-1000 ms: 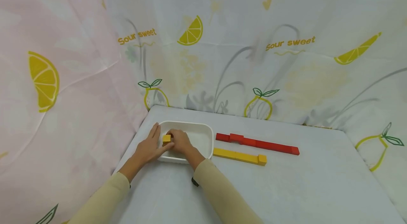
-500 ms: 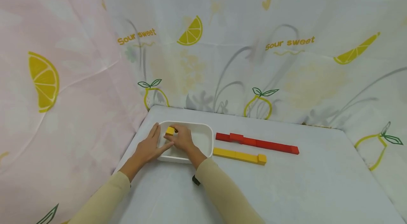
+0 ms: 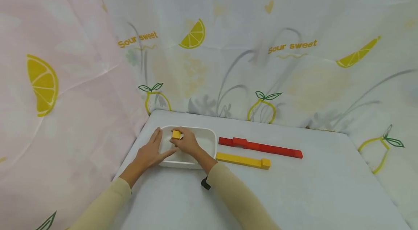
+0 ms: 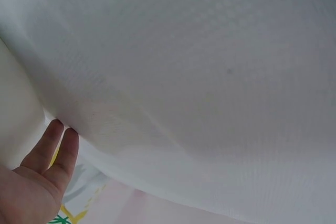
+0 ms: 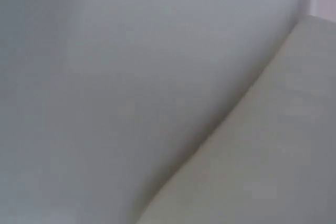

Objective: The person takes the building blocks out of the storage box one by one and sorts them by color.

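In the head view, a white plastic tub (image 3: pixel 209 141) stands at the left of the table. My right hand (image 3: pixel 188 143) reaches over it and pinches a small yellow block (image 3: pixel 176 135) between thumb and fingers, above the tub's left half. My left hand (image 3: pixel 148 153) lies along the tub's left end, fingers straight and thumb stretched over the near rim. Two fingers (image 4: pixel 64 156) of it show at the lower left of the left wrist view. The right wrist view holds only pale surfaces; that hand is outside it.
Right of the tub lies a row of yellow blocks (image 3: pixel 240 160) with a cube (image 3: pixel 266 164) at its right end. Behind it runs a longer red row (image 3: pixel 277 150) with a raised red block (image 3: pixel 240 142) near its left end. Lemon-printed cloth (image 3: pixel 212 63) hangs behind the table.
My right hand has moved the yellow block a little away from me and to the right within the tub's outline. My left hand keeps its place. The head view has shifted slightly.
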The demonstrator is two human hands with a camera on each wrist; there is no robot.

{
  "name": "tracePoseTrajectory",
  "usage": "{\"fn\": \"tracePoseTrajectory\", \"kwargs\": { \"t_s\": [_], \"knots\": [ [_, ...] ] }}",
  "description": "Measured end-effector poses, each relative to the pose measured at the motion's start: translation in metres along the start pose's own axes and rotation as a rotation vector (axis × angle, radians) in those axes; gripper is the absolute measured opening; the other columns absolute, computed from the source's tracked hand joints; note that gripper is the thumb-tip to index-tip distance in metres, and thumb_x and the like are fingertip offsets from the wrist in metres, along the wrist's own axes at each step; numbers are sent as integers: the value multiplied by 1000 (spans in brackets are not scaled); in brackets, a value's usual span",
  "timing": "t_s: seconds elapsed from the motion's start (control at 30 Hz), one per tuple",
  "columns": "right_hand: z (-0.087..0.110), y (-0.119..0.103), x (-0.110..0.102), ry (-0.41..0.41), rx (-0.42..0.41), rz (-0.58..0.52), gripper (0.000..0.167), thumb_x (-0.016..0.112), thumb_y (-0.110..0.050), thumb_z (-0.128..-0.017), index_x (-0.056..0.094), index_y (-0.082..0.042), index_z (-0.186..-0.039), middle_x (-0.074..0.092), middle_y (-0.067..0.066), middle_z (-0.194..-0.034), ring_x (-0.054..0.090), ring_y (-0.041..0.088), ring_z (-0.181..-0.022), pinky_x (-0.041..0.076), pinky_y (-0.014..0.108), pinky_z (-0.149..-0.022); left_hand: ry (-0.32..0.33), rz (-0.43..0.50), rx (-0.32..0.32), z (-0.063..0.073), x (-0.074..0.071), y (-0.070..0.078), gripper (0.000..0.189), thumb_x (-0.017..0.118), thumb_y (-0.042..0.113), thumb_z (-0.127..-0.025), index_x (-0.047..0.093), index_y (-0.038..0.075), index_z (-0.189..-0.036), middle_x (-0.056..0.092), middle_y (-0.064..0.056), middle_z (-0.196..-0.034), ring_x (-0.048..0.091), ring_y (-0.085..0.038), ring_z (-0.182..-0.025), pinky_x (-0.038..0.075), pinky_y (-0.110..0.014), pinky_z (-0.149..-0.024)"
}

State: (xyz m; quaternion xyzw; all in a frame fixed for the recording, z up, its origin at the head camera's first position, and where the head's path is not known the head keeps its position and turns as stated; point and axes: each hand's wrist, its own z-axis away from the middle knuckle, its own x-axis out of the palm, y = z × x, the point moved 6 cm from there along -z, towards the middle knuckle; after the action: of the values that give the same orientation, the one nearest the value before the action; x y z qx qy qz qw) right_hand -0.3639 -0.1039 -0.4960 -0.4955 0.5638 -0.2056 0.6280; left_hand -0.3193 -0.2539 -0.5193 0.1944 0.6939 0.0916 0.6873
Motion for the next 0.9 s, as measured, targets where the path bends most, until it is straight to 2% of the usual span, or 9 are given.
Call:
{"fn": "tracePoseTrajectory", "kwargs": {
  "t_s": [0.07, 0.17, 0.3, 0.37, 0.47, 0.53, 0.6, 0.7, 0.9],
  "knots": [
    [0, -1, -4, -36, 23, -52, 40, 77, -12, -85, 65, -11, -124, 68, 9, -113, 66, 7, -66, 54, 17, -62, 4, -1, -5, -1, -1, -1, 115, 48, 79, -84, 12, -2, -157, 9, -17, -166, 52, -43, -128, 54, -53, -80],
    [4, -3, -11, -86, 23, -131, 40, 78, -10, -84, 66, -7, -122, 67, 6, -108, 64, 9, -74, 56, 20, -62, -1, 9, -11, -2, -3, -2, 115, 48, 79, -84, 11, -2, -157, 8, -18, -166, 50, -44, -130, 53, -56, -84],
    [19, -10, -24, -168, 14, -214, 39, 79, -6, -82, 67, -4, -119, 65, 4, -102, 60, 13, -77, 58, 25, -64, -23, 16, -19, -1, -1, -3, 115, 47, 79, -85, 9, -2, -157, 6, -19, -166, 47, -45, -132, 51, -60, -88],
    [29, -14, -35, -194, 11, -226, 37, 79, -6, -82, 67, -7, -117, 64, 4, -100, 60, 14, -71, 60, 34, -66, -30, 17, -22, -1, 0, -2, 115, 47, 79, -85, 8, -2, -157, 6, -19, -166, 44, -45, -135, 50, -61, -91],
    [42, -16, -53, -181, 14, -205, 34, 80, -7, -82, 68, -12, -114, 65, 3, -102, 60, 13, -65, 59, 33, -65, -32, 19, -22, -3, 2, -1, 115, 46, 80, -85, 8, -1, -157, 6, -18, -166, 41, -45, -138, 47, -63, -96],
    [51, -14, -66, -168, 12, -178, 34, 79, -8, -82, 68, -12, -114, 65, 6, -108, 60, 13, -70, 59, 32, -67, -34, 22, -23, -5, 4, 0, 116, 45, 81, -84, 8, -1, -157, 5, -18, -166, 37, -44, -141, 45, -63, -100],
    [59, -11, -80, -161, 18, -151, 35, 79, -8, -83, 67, -11, -115, 65, 10, -117, 61, 15, -76, 56, 24, -67, -36, 32, -24, -6, 5, 1, 117, 45, 82, -83, 8, 0, -157, 4, -17, -167, 35, -43, -142, 43, -63, -101],
    [69, -5, -100, -154, 25, -102, 36, 78, -9, -84, 66, -10, -118, 63, 11, -125, 59, 16, -84, 55, 21, -71, -36, 32, -22, -6, 5, 2, 116, 45, 81, -84, 7, -1, -157, 4, -17, -167, 34, -43, -143, 44, -62, -99],
    [86, 10, -140, -133, 64, -82, 41, 79, -10, -84, 63, -4, -121, 62, 12, -127, 61, 18, -77, 53, 19, -68, -27, 31, -22, -2, 2, 0, 113, 47, 77, -86, 8, -1, -157, 5, -18, -166, 33, -43, -143, 48, -59, -93]
  ]
}}
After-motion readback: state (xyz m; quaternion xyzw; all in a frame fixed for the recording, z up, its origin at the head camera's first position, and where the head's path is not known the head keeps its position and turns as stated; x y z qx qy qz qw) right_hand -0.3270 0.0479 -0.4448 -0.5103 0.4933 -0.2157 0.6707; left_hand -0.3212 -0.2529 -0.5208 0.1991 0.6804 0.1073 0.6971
